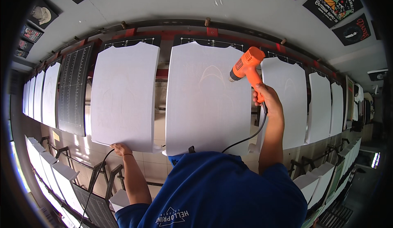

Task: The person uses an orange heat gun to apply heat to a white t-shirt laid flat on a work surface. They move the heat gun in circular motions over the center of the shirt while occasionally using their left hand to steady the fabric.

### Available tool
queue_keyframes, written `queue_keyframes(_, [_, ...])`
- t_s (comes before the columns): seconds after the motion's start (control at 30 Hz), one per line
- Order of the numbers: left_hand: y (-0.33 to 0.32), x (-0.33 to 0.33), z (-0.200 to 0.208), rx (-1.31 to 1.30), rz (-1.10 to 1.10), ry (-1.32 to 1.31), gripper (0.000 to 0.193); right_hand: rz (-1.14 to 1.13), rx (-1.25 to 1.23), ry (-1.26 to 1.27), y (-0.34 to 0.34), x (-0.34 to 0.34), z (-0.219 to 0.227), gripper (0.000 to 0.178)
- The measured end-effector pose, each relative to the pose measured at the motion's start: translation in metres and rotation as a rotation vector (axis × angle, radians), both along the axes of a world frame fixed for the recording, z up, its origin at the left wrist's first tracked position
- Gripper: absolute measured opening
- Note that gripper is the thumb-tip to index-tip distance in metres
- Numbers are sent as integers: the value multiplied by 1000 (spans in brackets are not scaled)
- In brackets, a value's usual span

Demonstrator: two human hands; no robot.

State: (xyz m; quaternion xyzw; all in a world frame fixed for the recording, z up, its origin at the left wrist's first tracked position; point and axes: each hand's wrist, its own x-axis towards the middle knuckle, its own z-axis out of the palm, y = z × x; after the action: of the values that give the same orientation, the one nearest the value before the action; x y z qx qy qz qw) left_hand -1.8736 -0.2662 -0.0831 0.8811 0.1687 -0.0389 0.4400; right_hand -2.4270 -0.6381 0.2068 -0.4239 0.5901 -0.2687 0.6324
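Note:
My right hand (pixel 264 95) is wrapped round the handle of an orange heat gun (pixel 249 62). Its dark nozzle points down and left over a white T-shirt (pixel 208 105) spread flat on a board in front of me. Faint pale curved outlines show on that shirt. From the handle a black power cord (pixel 256 134) loops down behind my body. At the lower edge of another white T-shirt (pixel 125 84), to the left, my left hand (pixel 121 149) is closed on the cord, which trails down and left from it. Its fingertips are partly hidden.
More shirt-covered boards (pixel 284 101) line the rack on both sides. A bare black board (pixel 73 88) with white markings stands at the left. Behind the boards runs a dark rail (pixel 176 22). A second row of boards (pixel 65 172) lies behind me. Prints (pixel 333 2) hang on the wall.

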Motion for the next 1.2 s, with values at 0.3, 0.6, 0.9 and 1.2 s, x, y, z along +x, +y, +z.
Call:
queue_keyframes(0.3, [-28, -25, 35, -88, 2, -13, 79, -30, -53, -48, 13, 4, -5, 28])
queue_keyframes(0.6, [-13, -10, 19, -4, 21, 10, 84, 78, 1, -35, 32, 17, 3, 29])
queue_keyframes(0.9, [-19, -21, 26, 32, -65, -84, 82, 4, -44, 56, 42, 7, -1, 29])
queue_keyframes(1.2, [9, 11, -22, 129, -126, -128, 73, 128, -48, -116, 31, 34, -10, 27])
